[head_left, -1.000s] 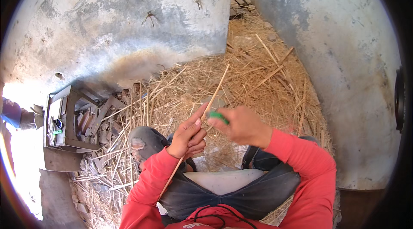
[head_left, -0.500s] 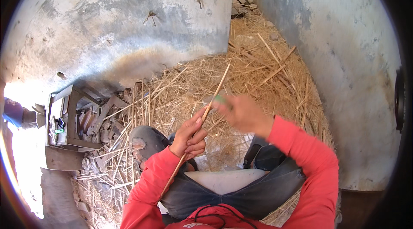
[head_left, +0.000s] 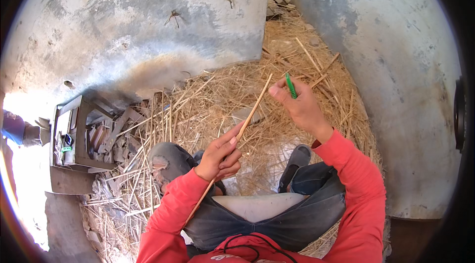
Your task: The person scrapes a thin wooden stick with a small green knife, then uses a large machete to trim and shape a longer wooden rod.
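Observation:
I sit on a floor of straw with my knees up, in red sleeves and dark jeans. My left hand grips a long thin bamboo strip that slants from my lap up and to the right. My right hand is raised near the strip's upper tip and holds a small green-handled tool between thumb and fingers. The two hands are apart, and the tool is off the strip.
Loose straw and split strips cover the ground ahead. A small wooden crate with tools and scraps sits at the left. Grey concrete walls curve around the front and right. A person's sleeve shows at the far left.
My right hand has moved up and to the right, away from the left hand, carrying the green tool toward the strip's upper tip. The left hand has stayed in place.

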Tool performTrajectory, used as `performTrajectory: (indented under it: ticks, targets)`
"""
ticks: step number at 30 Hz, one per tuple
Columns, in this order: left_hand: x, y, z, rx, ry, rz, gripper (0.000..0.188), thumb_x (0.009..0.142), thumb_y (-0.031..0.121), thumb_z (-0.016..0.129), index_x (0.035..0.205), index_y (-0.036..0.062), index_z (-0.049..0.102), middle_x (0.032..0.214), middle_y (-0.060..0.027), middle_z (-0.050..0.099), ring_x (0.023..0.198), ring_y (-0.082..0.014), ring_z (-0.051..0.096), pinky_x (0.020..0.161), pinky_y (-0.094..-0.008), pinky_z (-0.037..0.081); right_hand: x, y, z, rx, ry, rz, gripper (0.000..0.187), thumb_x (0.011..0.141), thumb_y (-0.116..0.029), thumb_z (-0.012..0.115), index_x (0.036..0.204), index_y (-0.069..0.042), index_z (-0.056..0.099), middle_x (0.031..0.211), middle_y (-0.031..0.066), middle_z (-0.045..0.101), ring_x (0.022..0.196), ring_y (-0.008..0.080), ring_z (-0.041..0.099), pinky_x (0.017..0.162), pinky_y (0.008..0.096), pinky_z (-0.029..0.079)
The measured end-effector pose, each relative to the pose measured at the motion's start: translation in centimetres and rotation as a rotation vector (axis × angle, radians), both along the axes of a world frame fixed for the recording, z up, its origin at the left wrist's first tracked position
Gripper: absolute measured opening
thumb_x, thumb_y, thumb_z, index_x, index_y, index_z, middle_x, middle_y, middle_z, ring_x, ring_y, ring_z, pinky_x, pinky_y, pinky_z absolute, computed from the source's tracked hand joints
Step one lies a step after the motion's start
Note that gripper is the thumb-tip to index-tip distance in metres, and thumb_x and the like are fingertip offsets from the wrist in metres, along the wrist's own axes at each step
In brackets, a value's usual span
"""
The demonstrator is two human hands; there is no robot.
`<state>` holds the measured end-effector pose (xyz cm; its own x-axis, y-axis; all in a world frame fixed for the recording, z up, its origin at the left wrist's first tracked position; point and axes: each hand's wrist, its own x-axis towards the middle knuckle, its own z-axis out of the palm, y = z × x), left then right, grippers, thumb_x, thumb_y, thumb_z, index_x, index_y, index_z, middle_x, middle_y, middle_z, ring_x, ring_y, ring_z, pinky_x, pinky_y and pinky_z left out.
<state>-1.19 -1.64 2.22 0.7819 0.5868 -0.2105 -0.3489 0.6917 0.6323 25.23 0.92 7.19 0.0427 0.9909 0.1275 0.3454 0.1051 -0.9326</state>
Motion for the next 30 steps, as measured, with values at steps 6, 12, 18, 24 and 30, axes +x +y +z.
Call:
performTrajectory:
  ticks: [6,12,18,24,30]
  targets:
    - [0.2,0.0,-0.1,-0.004,-0.029,-0.020,0.052,0.110,0.026,0.039,0.159,0.0192,0.025,0.052,0.0050,0.025,0.037,-0.0055,0.022,0.038,-0.0202,0.024,-4.0,-2.2,-1.1,-0.088,0.012,0.107,0.029,0.091,-0.031,0.075,0.097,-0.003,0.065,0.064,-0.0051,0.047,0.059,0.0043,0.039,0.052,0.0263,0.031]
    - [0.2,0.2,-0.3,-0.044,-0.041,0.017,0.050,0.110,0.026,0.039,0.158,0.0201,0.027,0.052,0.0049,0.025,0.037,-0.0056,0.021,0.037,-0.0198,0.024,-4.4,-2.6,-1.5,0.013,-0.186,0.173,0.044,0.095,-0.042,0.065,0.090,0.001,0.064,0.064,0.0140,0.058,0.058,0.0280,0.055,0.057,0.0399,0.044]
    - [0.4,0.2,-0.3,-0.056,-0.027,0.052,0.049,0.110,0.023,0.039,0.158,0.0190,0.029,0.052,0.0050,0.025,0.038,-0.0056,0.020,0.038,-0.0200,0.024,-4.6,-4.1,-2.7,-0.023,-0.490,0.238,0.061,0.099,-0.056,0.046,0.088,0.000,0.066,0.066,0.0237,0.062,0.067,0.0445,0.063,0.062,0.0512,0.049]
    - [0.1,0.1,-0.5,-0.015,-0.011,0.053,0.050,0.109,0.021,0.039,0.158,0.0185,0.028,0.053,0.0051,0.025,0.040,-0.0057,0.020,0.039,-0.0205,0.023,-4.8,-3.7,-2.3,-0.070,-0.480,0.283,0.060,0.101,-0.056,0.042,0.088,-0.002,0.067,0.071,0.0250,0.064,0.072,0.0460,0.065,0.066,0.0539,0.050]
    - [-0.5,-0.2,-0.6,-0.029,0.027,0.050,0.050,0.109,0.020,0.039,0.158,0.0174,0.027,0.053,0.0052,0.025,0.040,-0.0058,0.019,0.040,-0.0208,0.023,-3.3,-1.2,-1.8,-0.005,-0.503,0.186,0.060,0.102,-0.054,0.041,0.092,-0.002,0.069,0.072,0.0239,0.065,0.070,0.0454,0.064,0.065,0.0537,0.048]
